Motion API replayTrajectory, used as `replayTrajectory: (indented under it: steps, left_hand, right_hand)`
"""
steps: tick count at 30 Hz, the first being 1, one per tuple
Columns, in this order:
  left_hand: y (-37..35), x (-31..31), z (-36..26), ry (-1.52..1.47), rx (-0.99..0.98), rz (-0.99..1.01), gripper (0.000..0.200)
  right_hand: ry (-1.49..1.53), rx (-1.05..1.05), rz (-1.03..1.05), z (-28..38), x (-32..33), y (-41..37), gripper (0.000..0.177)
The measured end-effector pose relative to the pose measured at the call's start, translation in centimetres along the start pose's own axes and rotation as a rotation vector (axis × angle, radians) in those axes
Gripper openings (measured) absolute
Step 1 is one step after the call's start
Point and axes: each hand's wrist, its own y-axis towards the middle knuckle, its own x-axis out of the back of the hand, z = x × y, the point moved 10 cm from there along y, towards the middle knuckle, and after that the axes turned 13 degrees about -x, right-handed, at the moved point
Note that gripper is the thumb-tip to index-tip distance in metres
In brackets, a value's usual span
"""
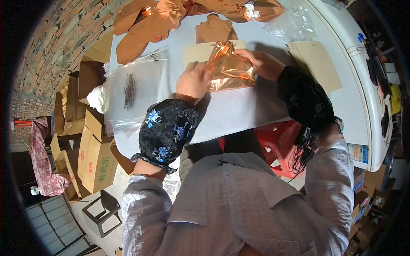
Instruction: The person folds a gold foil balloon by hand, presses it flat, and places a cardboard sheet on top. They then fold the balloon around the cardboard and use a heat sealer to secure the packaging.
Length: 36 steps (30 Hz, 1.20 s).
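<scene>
A shiny copper-coloured packet lies at the table's front edge, its glossy film creased and catching the light. My left hand is closed on its left side, fingers curled at the edge. At its upper right side, my right hand grips the film, with part of the fingers hidden behind it. Beneath and behind the packet lies a cream card. Just beyond that is a brown fabric piece, lying flat. What is inside the packet cannot be made out.
Clear plastic bags lie stacked on the left of the white table. Cream cards sit to the right. Brown foot-shaped fabric pieces and crumpled clear plastic line the back. Cardboard boxes stand left; a red stool is below.
</scene>
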Motion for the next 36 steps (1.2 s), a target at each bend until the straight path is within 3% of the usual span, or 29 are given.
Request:
replayTrajectory:
  steps: [3,6,9,11,13,14,18,24,27,30,31,33,35,36]
  left_hand:
    - [0.2,-0.6,1.0,0.008,0.016,0.041,0.024]
    - [0.7,-0.6,1.0,0.021,0.001,0.071,0.024]
    - [0.9,-0.7,1.3,-0.023,0.017,0.084,0.025]
    - [1.1,-0.7,1.2,-0.025,0.017,0.102,0.025]
    - [1.2,-0.7,1.3,-0.035,0.017,0.114,0.024]
    - [1.2,-0.9,1.5,-0.047,0.018,0.118,0.024]
    - [1.4,-1.1,1.8,-0.07,0.048,0.195,0.024]
    - [1.4,-1.0,1.9,-0.012,-0.001,0.132,0.023]
    - [1.3,-1.2,2.4,-0.108,0.075,0.17,0.023]
    - [0.9,0.0,3.5,-0.244,0.137,-0.046,0.021]
    - [0.1,1.6,2.7,-0.122,0.092,-0.197,0.018]
    - [-2.0,3.5,-2.8,0.146,-0.049,-0.182,0.02]
    - [-3.5,1.8,-8.3,0.084,-0.5,-0.023,0.038]
    - [-4.6,0.8,-8.5,0.129,-0.494,0.022,0.044]
  right_hand:
    - [-0.075,0.118,-0.101,0.7,0.4,-0.5,0.041]
    - [0.008,0.018,-0.042,-0.1,0.3,-0.4,0.039]
    - [0.101,0.009,-0.187,-1.7,0.6,-0.9,0.036]
    - [0.385,-0.189,-0.233,-3.2,0.8,-1.3,0.037]
    - [0.404,-0.184,-0.313,-2.4,1.0,-2.9,0.042]
    - [0.28,-0.08,-0.367,-0.6,1.2,-4.4,0.045]
    - [-0.254,0.359,-0.194,7.6,-3.1,-8.6,0.062]
    - [-0.197,0.277,-0.108,6.8,-4.3,-8.6,0.066]
    - [-0.192,0.244,-0.08,6.5,-4.6,-8.5,0.065]
    - [-0.171,0.227,-0.06,6.3,-4.7,-8.4,0.066]
    - [-0.177,0.229,-0.056,6.3,-4.7,-8.4,0.066]
    - [-0.179,0.225,-0.054,6.2,-4.8,-8.3,0.066]
    - [-0.163,0.229,-0.062,5.7,-5.2,-8.4,0.065]
    - [-0.156,0.235,-0.061,5.5,-5.4,-8.4,0.065]
